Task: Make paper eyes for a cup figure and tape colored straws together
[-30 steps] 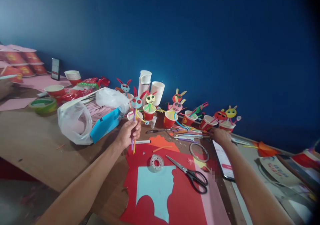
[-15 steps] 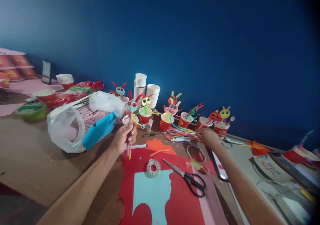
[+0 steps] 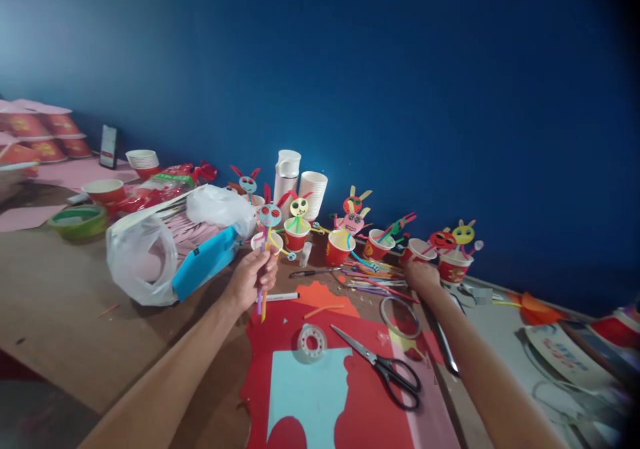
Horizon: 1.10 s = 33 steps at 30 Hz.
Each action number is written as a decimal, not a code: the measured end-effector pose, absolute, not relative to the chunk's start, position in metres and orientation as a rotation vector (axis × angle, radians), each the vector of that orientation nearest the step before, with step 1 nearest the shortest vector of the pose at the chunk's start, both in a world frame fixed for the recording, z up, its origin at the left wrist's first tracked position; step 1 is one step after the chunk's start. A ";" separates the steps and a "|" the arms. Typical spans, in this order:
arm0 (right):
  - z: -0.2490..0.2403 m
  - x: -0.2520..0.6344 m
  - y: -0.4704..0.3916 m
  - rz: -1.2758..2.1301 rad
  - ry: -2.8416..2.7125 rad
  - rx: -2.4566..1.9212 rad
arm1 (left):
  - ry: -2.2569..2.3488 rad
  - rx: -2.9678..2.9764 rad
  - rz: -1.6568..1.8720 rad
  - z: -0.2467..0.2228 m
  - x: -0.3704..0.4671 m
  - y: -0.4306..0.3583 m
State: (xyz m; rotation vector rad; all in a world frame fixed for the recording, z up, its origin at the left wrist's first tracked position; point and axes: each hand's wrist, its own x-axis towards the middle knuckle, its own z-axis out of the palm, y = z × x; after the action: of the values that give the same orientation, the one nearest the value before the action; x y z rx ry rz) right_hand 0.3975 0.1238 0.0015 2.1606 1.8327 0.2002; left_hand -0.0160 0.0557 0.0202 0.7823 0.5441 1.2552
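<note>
My left hand (image 3: 255, 279) is closed around the purple and orange stems of a rabbit puppet (image 3: 271, 215). Its round light-blue paper head has red eyes and long red ears, and the stem ends stick out below my fist. Directly behind it stands a paper cup (image 3: 260, 241). At the right, my right hand (image 3: 423, 278) reaches to the front of a red paper cup (image 3: 421, 249), beside a pile of coloured sticks (image 3: 373, 277). Its fingers are mostly turned away, so their grip is hidden. Further rabbit puppets, yellow (image 3: 299, 208) and pink (image 3: 355, 222), stand in cups between the hands.
Black-handled scissors (image 3: 383, 366), a tape roll (image 3: 312, 342) and light-blue paper (image 3: 300, 382) lie on red paper (image 3: 370, 409). A plastic bag (image 3: 143, 262) of pink strips is at left. White cups (image 3: 313, 192) and a flask (image 3: 288, 169) stand by the blue wall (image 3: 350, 69).
The whole view has shifted, so things appear slightly further right. My right hand has moved a little against the red cup's front. My left hand still grips the rabbit puppet.
</note>
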 end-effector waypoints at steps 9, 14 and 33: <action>0.012 0.410 0.111 0.305 1.934 2.160 | 0.548 0.785 1.266 0.020 -0.015 0.056; 0.026 0.409 0.095 0.370 1.981 2.148 | 0.542 0.784 1.261 0.021 -0.015 0.054; 0.019 0.335 0.003 0.729 2.449 2.302 | 0.467 0.755 1.293 0.028 -0.014 0.046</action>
State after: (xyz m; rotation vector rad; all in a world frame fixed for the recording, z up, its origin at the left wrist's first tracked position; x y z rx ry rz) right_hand 0.3346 0.0033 0.0190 2.3015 2.4495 0.7291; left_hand -0.0144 0.0464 0.0277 0.7546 0.4673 1.2927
